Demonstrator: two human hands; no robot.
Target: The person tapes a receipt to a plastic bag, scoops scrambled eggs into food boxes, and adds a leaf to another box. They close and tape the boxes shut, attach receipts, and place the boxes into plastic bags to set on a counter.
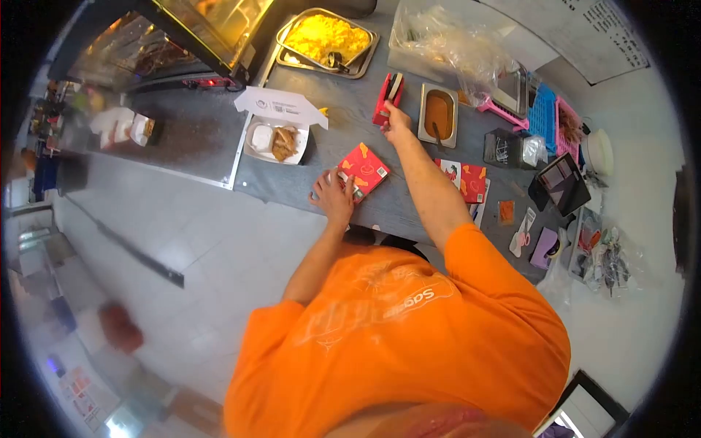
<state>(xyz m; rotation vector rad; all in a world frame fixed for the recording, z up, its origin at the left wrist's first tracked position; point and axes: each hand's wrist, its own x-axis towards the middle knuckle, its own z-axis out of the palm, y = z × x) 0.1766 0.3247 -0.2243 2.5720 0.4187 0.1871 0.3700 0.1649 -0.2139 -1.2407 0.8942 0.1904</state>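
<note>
My right hand (pixel 397 125) is closed around a red stapler (pixel 387 95) on the far side of the counter. My left hand (pixel 336 198) holds the left edge of a closed red cardboard food box (pixel 367 169), thumb on its top and other fingers spread at its side. Left of it stands an open white food box (pixel 272 117), its lid raised, with browned food and a white round tub inside. Under my right forearm lies another red box (pixel 472 184), partly covered by the arm. A metal pan of brown sauce (pixel 440 109) with a utensil sits just right of the stapler.
A tray of yellow food (pixel 326 40) stands at the back beside a lit glass display case (pixel 212 33). On the right are a plastic tub with bags (pixel 438 47), a tablet (pixel 564 182), scissors (pixel 523 232) and a small orange sachet (pixel 506 212). The counter's front edge runs before my body.
</note>
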